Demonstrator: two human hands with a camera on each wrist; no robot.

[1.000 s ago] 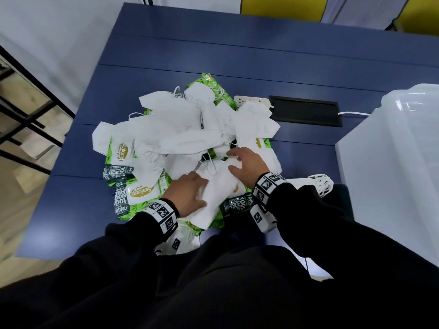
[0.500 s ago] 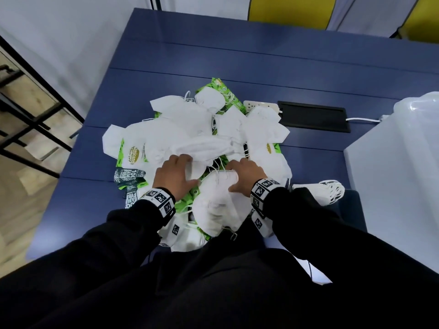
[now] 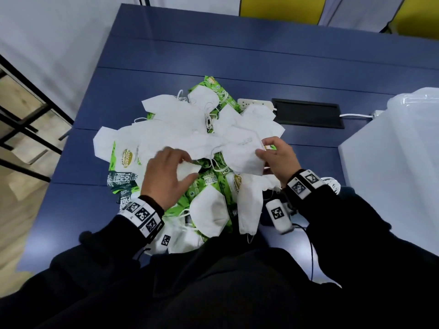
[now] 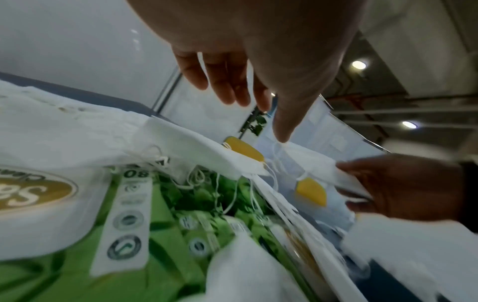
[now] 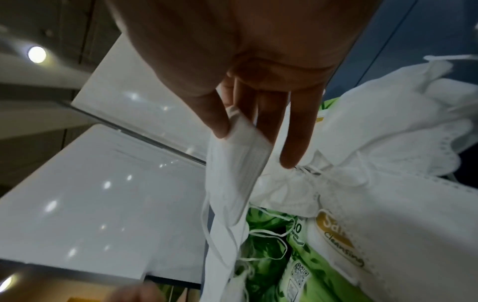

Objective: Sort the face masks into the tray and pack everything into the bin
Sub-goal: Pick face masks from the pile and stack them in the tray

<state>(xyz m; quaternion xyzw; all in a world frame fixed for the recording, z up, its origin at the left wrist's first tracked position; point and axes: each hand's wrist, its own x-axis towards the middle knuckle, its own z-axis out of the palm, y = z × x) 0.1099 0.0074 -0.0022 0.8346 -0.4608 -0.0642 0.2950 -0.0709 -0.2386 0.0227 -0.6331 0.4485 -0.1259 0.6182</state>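
Observation:
A heap of white face masks (image 3: 180,124) lies on green wipe packets (image 3: 209,186) in the middle of the blue table (image 3: 237,55). My right hand (image 3: 262,150) pinches the edge of one folded white mask (image 3: 242,155) between thumb and fingers and holds it lifted above the heap. The right wrist view shows this held mask (image 5: 232,173) hanging from the right hand (image 5: 240,130). My left hand (image 3: 187,168) hovers over the heap's middle. In the left wrist view the left hand (image 4: 258,118) has straight fingers with nothing in them. No tray is in view.
A large translucent white bin (image 3: 392,174) stands on the table's right side. Behind the heap are a white power strip (image 3: 255,103) and a black cable hatch (image 3: 307,112). One more mask (image 3: 330,184) lies by my right sleeve. A black shelf frame (image 3: 28,129) stands left of the table.
Both hands have moved from the heap's near edge toward its middle. The right hand has taken a mask by its edge and lifted it. The left hand has come off the masks.

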